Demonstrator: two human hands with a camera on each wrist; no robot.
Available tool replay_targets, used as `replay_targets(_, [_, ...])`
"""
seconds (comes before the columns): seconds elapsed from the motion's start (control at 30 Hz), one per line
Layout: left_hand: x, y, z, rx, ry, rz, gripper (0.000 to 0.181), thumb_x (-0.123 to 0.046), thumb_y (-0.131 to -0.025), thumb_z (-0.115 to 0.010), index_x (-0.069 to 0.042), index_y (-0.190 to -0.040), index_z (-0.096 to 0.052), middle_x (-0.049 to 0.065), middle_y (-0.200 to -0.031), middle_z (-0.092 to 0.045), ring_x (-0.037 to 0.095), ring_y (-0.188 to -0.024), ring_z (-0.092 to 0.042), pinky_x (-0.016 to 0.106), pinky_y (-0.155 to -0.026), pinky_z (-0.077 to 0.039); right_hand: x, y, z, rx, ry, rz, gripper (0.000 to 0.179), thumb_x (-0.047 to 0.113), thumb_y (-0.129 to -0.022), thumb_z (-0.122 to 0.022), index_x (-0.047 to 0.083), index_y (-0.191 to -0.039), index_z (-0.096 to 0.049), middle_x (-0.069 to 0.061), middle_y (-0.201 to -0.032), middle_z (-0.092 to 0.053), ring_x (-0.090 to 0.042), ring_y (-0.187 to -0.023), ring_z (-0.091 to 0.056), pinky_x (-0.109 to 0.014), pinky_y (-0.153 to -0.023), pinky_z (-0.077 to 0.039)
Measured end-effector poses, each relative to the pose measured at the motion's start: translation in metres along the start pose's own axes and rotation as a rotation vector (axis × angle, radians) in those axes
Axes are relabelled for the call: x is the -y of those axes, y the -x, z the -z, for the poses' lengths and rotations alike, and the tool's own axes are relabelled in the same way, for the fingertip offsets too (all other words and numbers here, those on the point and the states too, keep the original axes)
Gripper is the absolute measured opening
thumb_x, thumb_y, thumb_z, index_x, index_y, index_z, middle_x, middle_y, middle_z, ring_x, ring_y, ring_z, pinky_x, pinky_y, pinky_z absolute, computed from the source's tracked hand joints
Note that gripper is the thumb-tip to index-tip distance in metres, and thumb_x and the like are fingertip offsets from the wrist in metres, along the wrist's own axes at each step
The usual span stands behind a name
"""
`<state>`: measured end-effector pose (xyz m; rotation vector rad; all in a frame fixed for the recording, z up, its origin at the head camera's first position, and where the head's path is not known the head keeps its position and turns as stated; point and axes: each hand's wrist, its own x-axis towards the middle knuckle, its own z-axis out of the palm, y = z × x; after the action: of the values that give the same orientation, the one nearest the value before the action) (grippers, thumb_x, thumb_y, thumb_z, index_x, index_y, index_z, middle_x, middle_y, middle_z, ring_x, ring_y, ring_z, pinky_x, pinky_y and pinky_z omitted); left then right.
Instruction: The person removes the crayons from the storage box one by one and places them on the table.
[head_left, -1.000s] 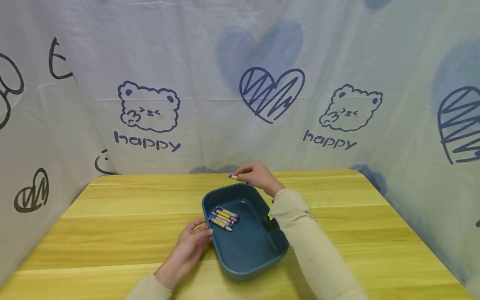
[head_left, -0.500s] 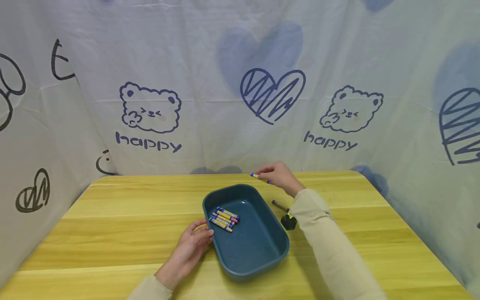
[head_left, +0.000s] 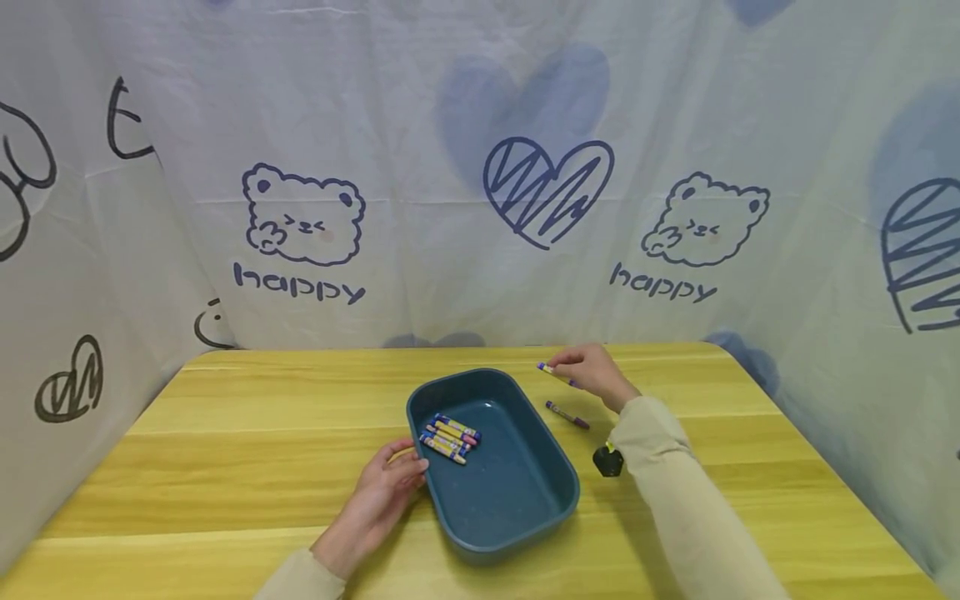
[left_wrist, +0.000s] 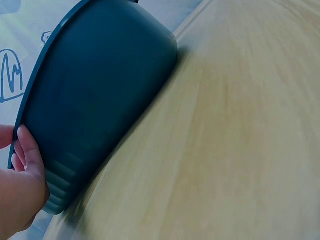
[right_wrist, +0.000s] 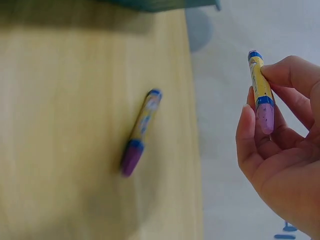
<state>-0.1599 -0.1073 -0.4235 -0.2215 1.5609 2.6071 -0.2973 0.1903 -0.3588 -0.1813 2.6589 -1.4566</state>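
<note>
My left hand (head_left: 381, 492) grips the left rim of a dark teal plastic bin (head_left: 517, 492); in the left wrist view its fingers (left_wrist: 31, 150) lie along the outer wall, with the thumb over the rim. Inside the bin, against its left side, several crayons (head_left: 450, 437) in yellow and blue wrappers lie close together. Behind the bin's far right side, my right hand (head_left: 596, 373) pinches a light purple crayon (right_wrist: 261, 90) between thumb and fingers, above the table. Below that hand a dark purple crayon (head_left: 567, 415) lies on the wood.
A small black object (head_left: 607, 460) with a yellow-green mark sits by the right sleeve, partly covered by it. The yellow wooden table (head_left: 262, 450) ends at a pale printed curtain (head_left: 420, 167) at the back and sides.
My right hand has moved right with its crayon, from above the bin's far edge to over the table. The dark purple crayon has come into full view. My left hand stays on the bin.
</note>
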Motion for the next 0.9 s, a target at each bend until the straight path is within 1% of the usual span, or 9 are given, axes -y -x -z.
replay_targets(0.1, [0.0,0.0,0.0,-0.003,0.002,-0.002,0.039,0.012,-0.085,-0.052,0.003,-0.121,-0.038,0.005,-0.091,-0.057,0.009,-0.074,-0.055,0.023,-0.073,-0.048,-0.011,0.001,0.002,-0.004,0.028,-0.014,0.021,0.011,-0.093,-0.062,0.0,-0.109,-0.07,-0.018,-0.116,-0.063,-0.027,-0.095,-0.059,-0.046,-0.086,-0.05])
replay_targets(0.3, [0.001,0.001,0.0,0.007,0.006,-0.017,0.038,0.012,-0.084,-0.053,0.003,-0.119,-0.04,0.005,-0.09,-0.058,0.01,-0.075,-0.056,0.023,-0.073,-0.048,-0.031,0.004,0.005,-0.023,0.101,-0.016,0.021,0.01,-0.093,-0.062,0.0,-0.109,-0.07,-0.02,-0.118,-0.063,-0.025,-0.089,-0.061,-0.038,-0.077,-0.053])
replay_targets(0.37, [0.001,0.001,0.0,0.012,0.011,-0.02,0.037,0.012,-0.084,-0.053,0.003,-0.118,-0.04,0.005,-0.09,-0.058,0.01,-0.075,-0.056,0.023,-0.072,-0.048,-0.037,0.006,0.006,-0.025,0.111,-0.015,0.022,0.01,-0.094,-0.06,-0.001,-0.111,-0.069,-0.021,-0.118,-0.063,-0.026,-0.088,-0.061,-0.037,-0.075,-0.053])
replay_targets(0.53, [0.001,0.002,0.0,0.021,0.017,-0.022,0.036,0.013,-0.085,-0.051,0.004,-0.118,-0.04,0.005,-0.092,-0.057,0.01,-0.075,-0.055,0.022,-0.072,-0.048,-0.048,0.011,0.009,-0.031,0.101,-0.03,0.024,0.008,-0.095,-0.058,-0.004,-0.114,-0.067,-0.024,-0.118,-0.062,-0.027,-0.083,-0.062,-0.038,-0.072,-0.053])
replay_targets(0.73, [0.0,0.003,-0.001,0.019,0.011,-0.016,0.037,0.012,-0.085,-0.051,0.004,-0.119,-0.04,0.005,-0.091,-0.057,0.009,-0.075,-0.055,0.022,-0.073,-0.048,-0.062,0.015,0.012,-0.035,0.155,-0.002,0.022,0.005,-0.092,-0.059,-0.005,-0.11,-0.068,-0.023,-0.113,-0.064,-0.021,-0.078,-0.06,-0.03,-0.066,-0.051])
replay_targets(0.8, [0.0,0.003,-0.001,0.017,0.012,-0.015,0.037,0.012,-0.085,-0.051,0.004,-0.119,-0.04,0.005,-0.091,-0.057,0.009,-0.075,-0.055,0.022,-0.072,-0.048,-0.065,0.016,0.013,-0.039,0.168,0.001,0.022,0.006,-0.092,-0.059,-0.004,-0.109,-0.069,-0.023,-0.112,-0.065,-0.021,-0.079,-0.06,-0.03,-0.066,-0.05])
replay_targets(0.9, [0.0,0.002,0.0,0.018,0.014,-0.017,0.036,0.012,-0.085,-0.051,0.003,-0.118,-0.04,0.005,-0.091,-0.056,0.009,-0.074,-0.055,0.022,-0.072,-0.048,-0.069,0.017,0.014,-0.045,0.179,-0.013,0.022,0.007,-0.092,-0.059,-0.004,-0.109,-0.069,-0.023,-0.112,-0.065,-0.02,-0.075,-0.057,-0.03,-0.065,-0.049])
